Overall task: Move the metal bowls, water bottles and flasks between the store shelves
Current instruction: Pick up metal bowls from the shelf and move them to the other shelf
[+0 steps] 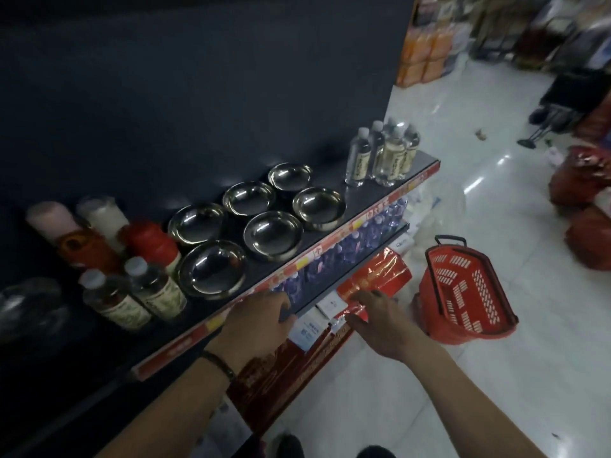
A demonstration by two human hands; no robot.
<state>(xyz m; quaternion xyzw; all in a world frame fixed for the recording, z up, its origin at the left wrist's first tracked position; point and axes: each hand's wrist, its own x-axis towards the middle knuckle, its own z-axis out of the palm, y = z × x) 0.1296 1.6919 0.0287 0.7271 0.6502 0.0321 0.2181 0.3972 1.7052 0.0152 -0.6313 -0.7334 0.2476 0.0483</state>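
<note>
Both bare forearms reach forward and down; left hand palm-down, fingers loosely bent, right hand just beside it, palm-down, fingers straight and spread.

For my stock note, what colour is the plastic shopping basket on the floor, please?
The plastic shopping basket is red; head view.

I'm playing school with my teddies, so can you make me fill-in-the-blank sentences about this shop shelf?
1. The upper shelf holds ___ metal bowls.
2. The basket standing on the floor is ___.
3. The water bottles at the shelf's far end have ___ caps.

Missing words: six; red; white.
</note>
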